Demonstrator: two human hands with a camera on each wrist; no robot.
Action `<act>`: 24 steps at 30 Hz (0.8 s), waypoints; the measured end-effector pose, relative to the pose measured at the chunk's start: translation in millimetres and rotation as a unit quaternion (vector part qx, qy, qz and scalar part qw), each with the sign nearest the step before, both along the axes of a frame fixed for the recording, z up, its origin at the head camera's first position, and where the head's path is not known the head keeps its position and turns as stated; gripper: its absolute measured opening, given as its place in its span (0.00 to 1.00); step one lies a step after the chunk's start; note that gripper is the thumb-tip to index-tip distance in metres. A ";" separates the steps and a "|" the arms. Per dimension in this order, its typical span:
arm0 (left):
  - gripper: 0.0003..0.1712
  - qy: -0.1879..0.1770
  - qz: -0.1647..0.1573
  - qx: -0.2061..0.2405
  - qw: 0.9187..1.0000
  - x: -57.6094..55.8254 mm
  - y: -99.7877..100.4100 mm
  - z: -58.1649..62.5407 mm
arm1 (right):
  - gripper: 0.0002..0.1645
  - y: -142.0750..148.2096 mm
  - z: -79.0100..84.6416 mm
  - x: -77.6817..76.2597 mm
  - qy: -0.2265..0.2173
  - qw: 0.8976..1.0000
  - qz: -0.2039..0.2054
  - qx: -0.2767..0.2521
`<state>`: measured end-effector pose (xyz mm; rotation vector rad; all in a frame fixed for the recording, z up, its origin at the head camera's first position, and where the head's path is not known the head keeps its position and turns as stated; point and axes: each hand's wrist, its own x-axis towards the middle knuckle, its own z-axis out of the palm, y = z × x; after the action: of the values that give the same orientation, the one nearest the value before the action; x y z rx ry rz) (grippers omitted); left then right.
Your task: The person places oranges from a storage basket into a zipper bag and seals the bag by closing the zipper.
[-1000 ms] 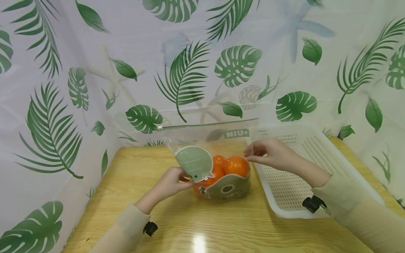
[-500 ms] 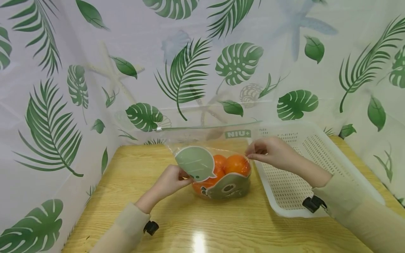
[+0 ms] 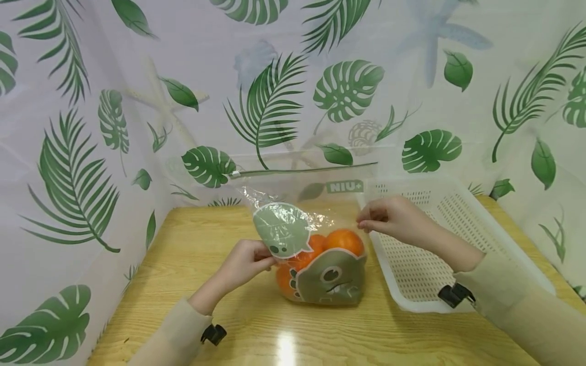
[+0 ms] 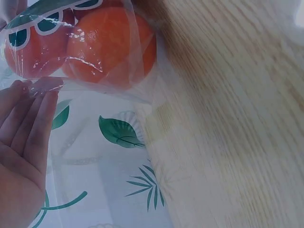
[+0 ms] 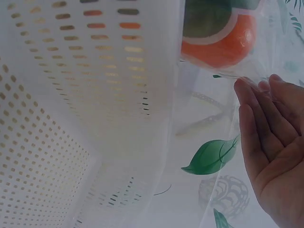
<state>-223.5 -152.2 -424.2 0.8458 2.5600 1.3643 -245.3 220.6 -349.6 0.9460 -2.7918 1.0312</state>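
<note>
A clear zip bag (image 3: 329, 284) with a green cartoon print and several oranges (image 3: 344, 241) inside stands on the table in the head view. Its slider zip (image 3: 304, 169) runs along the top edge, facing the back wall. My left hand (image 3: 247, 262) pinches the bag's left side edge, fingers partly behind the film. At the right side edge, my right hand (image 3: 393, 221) pinches the film between thumb and fingers. The left wrist view shows an orange (image 4: 111, 47) through the film, just above the left hand (image 4: 23, 137). In the right wrist view, the right hand's fingertips (image 5: 244, 88) grip the film.
A white perforated plastic basket (image 3: 392, 284) stands on the table to the right, under my right forearm, with nothing seen in it. The wooden table (image 3: 192, 229) meets a leaf-patterned cloth (image 3: 284, 101) at the back and sides.
The bag has tipped more upright, its bottom swinging towards me, so more of the printed front shows. The zip edge has risen slightly. Both hands keep their hold, nearly in place.
</note>
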 end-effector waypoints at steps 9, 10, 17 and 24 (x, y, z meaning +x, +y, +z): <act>0.10 -0.073 -0.009 0.063 0.995 11.0 -4.8 -0.4 | 0.02 -2.8 -2.1 8.7 -0.063 0.998 0.002 -0.002; 0.10 -0.076 -0.008 0.064 0.995 11.3 -4.8 -0.1 | 0.02 -3.7 -2.0 8.9 -0.068 0.998 0.002 -0.003; 0.09 -0.088 -0.001 0.069 0.994 10.5 -2.5 1.4 | 0.02 -8.6 0.6 7.1 -0.120 0.993 -0.010 -0.015; 0.08 -0.115 0.006 0.064 0.991 7.2 -2.3 -8.7 | 0.03 -12.7 -5.6 2.8 -0.168 0.986 -0.018 0.009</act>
<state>-216.3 -154.5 -432.9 0.6494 2.3278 1.5445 -242.5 207.9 -355.2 0.7838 -3.0749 1.2686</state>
